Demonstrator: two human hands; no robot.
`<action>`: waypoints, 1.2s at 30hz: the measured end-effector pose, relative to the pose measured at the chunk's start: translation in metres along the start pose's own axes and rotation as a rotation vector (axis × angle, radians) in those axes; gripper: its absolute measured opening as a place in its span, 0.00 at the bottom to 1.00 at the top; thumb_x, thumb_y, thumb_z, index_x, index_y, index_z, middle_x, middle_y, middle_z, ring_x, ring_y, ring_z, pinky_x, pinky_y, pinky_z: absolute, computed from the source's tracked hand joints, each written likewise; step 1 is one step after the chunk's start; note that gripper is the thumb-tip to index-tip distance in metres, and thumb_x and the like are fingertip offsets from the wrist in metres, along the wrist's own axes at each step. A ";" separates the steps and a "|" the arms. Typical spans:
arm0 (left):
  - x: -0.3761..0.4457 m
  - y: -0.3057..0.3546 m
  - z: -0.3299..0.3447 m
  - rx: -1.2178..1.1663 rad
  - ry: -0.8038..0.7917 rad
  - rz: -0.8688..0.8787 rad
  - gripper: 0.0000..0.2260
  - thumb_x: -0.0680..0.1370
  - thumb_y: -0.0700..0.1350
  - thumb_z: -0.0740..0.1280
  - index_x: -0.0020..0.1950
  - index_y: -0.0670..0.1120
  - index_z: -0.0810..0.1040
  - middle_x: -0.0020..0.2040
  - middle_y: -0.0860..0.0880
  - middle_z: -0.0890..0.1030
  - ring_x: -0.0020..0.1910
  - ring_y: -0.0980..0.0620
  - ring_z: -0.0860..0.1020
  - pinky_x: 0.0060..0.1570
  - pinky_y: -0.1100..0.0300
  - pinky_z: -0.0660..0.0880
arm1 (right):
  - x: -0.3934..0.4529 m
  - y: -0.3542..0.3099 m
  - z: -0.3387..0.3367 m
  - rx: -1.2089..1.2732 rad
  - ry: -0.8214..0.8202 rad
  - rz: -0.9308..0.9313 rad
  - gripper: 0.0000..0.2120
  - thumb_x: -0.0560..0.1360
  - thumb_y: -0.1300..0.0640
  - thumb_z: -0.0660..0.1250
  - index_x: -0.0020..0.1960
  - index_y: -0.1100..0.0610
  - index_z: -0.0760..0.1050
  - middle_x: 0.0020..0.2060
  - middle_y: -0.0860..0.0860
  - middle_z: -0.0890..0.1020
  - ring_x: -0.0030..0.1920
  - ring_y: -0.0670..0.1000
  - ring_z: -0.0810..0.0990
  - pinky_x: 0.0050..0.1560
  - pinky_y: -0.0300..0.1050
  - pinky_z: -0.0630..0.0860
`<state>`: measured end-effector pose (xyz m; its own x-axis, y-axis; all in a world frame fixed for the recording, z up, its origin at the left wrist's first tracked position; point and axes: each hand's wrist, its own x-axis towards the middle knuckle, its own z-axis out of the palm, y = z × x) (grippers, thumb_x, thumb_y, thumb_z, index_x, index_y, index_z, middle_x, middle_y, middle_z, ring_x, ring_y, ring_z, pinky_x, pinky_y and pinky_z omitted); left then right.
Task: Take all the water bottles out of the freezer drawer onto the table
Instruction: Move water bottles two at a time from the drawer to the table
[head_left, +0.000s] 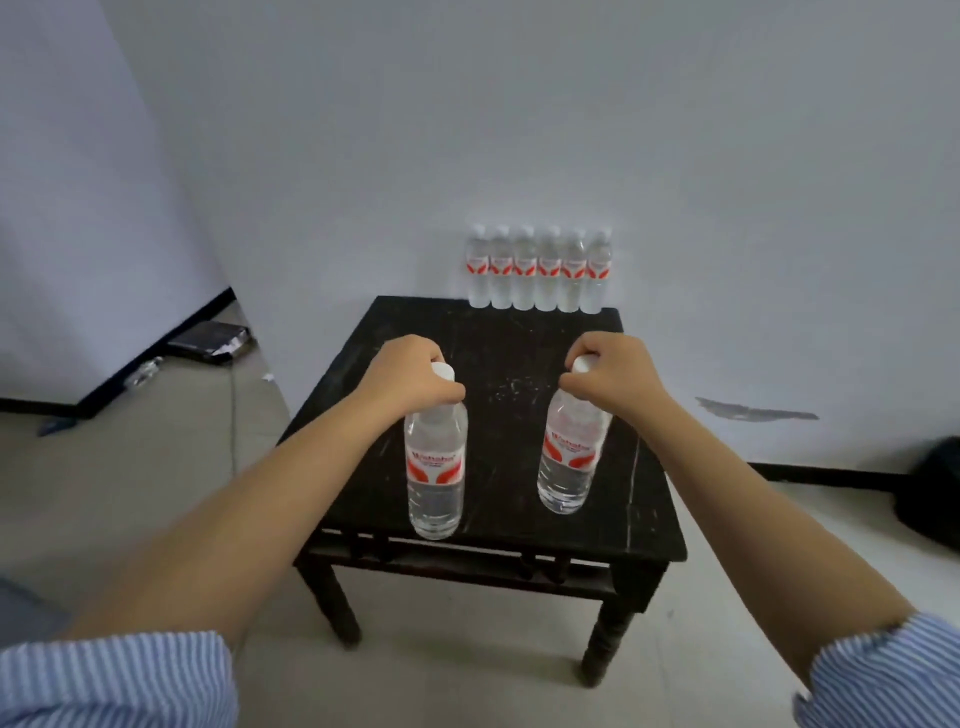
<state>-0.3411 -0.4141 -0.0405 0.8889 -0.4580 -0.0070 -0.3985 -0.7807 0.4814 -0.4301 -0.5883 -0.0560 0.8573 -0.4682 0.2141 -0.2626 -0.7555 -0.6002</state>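
Striped sleeves (111, 680) nearest me, both arms reaching over black table (498, 332). Left hand (402, 376) has fingers curled round neck of left bottle (435, 467), pinching under white cap. Right hand (613, 376) grips right bottle (569, 452) same way. I see both bottles upright near front edge, well apart. Row of six bottles (537, 270) at back edge against wall.

red "Wahaha" on left bottle's label (435, 464), right bottle's label (570, 453) partly legible
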 end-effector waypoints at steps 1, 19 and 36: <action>0.019 -0.006 -0.006 0.003 0.004 -0.011 0.14 0.72 0.45 0.71 0.55 0.41 0.78 0.55 0.43 0.79 0.52 0.48 0.77 0.49 0.60 0.73 | 0.023 -0.005 0.008 -0.004 -0.013 -0.024 0.07 0.70 0.60 0.69 0.47 0.61 0.79 0.42 0.52 0.77 0.45 0.49 0.75 0.46 0.40 0.70; 0.353 -0.144 -0.055 0.014 -0.013 0.035 0.14 0.71 0.46 0.71 0.54 0.41 0.78 0.46 0.48 0.74 0.46 0.51 0.72 0.44 0.61 0.70 | 0.340 -0.065 0.164 -0.130 -0.206 -0.011 0.12 0.72 0.62 0.67 0.55 0.61 0.76 0.53 0.55 0.78 0.50 0.50 0.73 0.48 0.41 0.69; 0.627 -0.155 0.003 -0.125 -0.008 0.062 0.16 0.72 0.46 0.70 0.56 0.39 0.76 0.57 0.42 0.77 0.55 0.44 0.76 0.46 0.60 0.69 | 0.582 -0.042 0.265 -0.334 -0.269 -0.021 0.16 0.75 0.60 0.64 0.62 0.60 0.74 0.62 0.56 0.76 0.63 0.55 0.74 0.64 0.46 0.69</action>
<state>0.2772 -0.5817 -0.1218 0.8615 -0.5073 0.0190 -0.4206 -0.6922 0.5865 0.1971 -0.7074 -0.1106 0.9373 -0.3484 -0.0114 -0.3350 -0.8912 -0.3057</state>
